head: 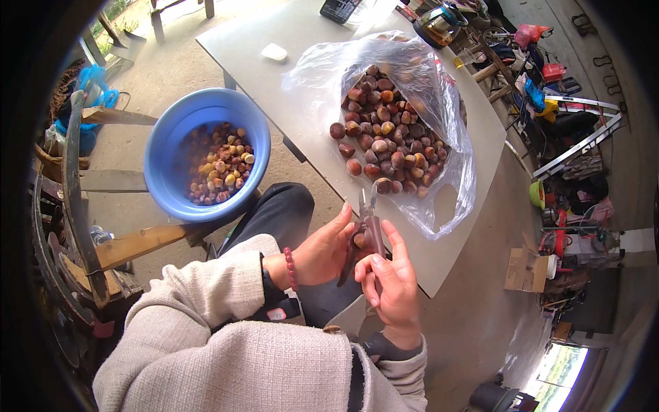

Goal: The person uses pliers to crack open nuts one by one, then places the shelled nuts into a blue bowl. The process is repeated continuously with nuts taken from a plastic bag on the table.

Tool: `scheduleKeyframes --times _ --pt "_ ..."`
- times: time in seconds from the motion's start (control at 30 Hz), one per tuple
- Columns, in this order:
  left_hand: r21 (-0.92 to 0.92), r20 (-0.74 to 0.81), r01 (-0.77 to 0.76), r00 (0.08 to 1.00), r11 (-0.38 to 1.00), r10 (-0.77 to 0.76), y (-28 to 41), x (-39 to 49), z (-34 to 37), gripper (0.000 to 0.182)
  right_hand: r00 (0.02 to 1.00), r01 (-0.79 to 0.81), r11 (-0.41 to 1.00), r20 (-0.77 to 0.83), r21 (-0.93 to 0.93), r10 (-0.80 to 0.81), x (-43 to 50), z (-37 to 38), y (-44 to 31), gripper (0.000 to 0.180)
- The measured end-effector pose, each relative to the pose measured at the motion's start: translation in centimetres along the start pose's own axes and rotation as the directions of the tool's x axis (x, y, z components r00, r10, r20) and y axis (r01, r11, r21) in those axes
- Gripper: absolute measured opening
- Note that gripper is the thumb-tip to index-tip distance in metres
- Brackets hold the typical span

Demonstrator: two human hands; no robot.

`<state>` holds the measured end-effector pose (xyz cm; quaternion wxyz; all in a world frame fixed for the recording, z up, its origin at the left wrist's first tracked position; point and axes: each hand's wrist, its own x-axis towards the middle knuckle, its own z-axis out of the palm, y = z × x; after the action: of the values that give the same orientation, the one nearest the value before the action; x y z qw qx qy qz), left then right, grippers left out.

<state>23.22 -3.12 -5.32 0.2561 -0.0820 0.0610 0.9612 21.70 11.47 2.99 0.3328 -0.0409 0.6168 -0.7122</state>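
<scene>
Near the table's edge, my left hand [322,252], with a red bead bracelet at the wrist, is around one side of a chestnut-cutting hand tool [371,224] like pliers. Its jaws point away from me, slightly apart. A chestnut [360,240] shows between its handles. My right hand [391,278] has its fingers at the other handle, index finger raised. Beyond the jaws, brown chestnuts [396,134] spill from a clear plastic bag [448,129] on the table. At the left, a blue plastic basin [159,149] holds many lighter, yellowish-brown chestnuts [221,165].
The grey table [463,257] has a white piece [274,52], a glass teapot [439,24] and a black device [340,9] on it. A wooden chair frame [77,195] stands at the left. An open cardboard box [525,270] and piled household goods line the right.
</scene>
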Motion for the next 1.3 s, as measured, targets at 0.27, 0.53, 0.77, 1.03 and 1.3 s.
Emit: scheduleKeyframes --times 0.27,0.53,0.77,1.03,1.3 --pt "0.513 -0.076 -0.114 0.981 0.851 0.177 0.5 -0.2 0.4 0.057 0.967 0.238 0.818 0.044 -0.524 -0.253 0.6 0.8 3.6 0.064" --pt "0.828 0.129 -0.344 0.885 0.443 0.447 0.1 -0.9 1.8 0.052 0.930 0.316 0.782 0.010 -0.538 -0.369 0.8 -0.4 5.5 0.094" --pt "0.763 0.333 -0.546 0.791 0.347 0.514 -0.9 -0.8 2.5 0.049 0.974 0.205 0.967 0.127 -0.153 -0.186 1.3 -1.6 6.7 0.097" --pt "0.659 0.341 -0.528 0.844 0.535 0.413 0.2 -1.2 1.3 0.054 0.934 0.352 0.732 0.173 -0.583 -0.312 1.5 0.3 4.9 0.085" --pt "0.372 -0.052 -0.382 0.902 0.846 0.429 0.1 -1.4 2.4 0.066 0.685 0.214 0.045 0.118 -0.976 -0.719 2.9 2.0 5.4 0.078"
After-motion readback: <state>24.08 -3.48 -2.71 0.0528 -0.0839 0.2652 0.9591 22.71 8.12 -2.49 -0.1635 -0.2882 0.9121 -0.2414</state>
